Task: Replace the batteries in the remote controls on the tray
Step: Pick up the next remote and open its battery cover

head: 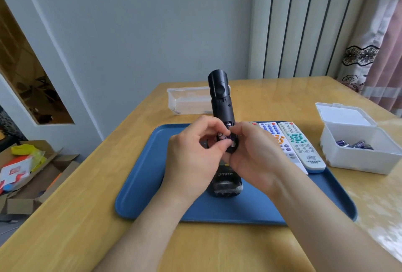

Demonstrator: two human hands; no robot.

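- A black remote (226,181) lies lengthwise on the blue tray (139,184), near its middle, with its battery bay open under both hands
- The left hand (193,158) has its fingers (219,144) pinching a small battery (222,137) at the bay; whether it is going in or coming out, I cannot tell
- The right hand (254,156) cups the remote's right side, its fingers curled in against the bay
- Two white remotes (302,143) lie side by side on the tray's right part, faces up; they look untouched, so most of the task seems left
- A lidded white box (359,147) stands open on the worktop (76,217) just right of the tray, with batteries (352,144) inside
- A clear box (189,100) sits beyond the tray, partly behind a black camera stand (219,95)
- The tray's left and near parts are bare, as is the worktop before it, giving room to set things down; the left worktop edge drops to cardboard boxes (28,176) on the floor
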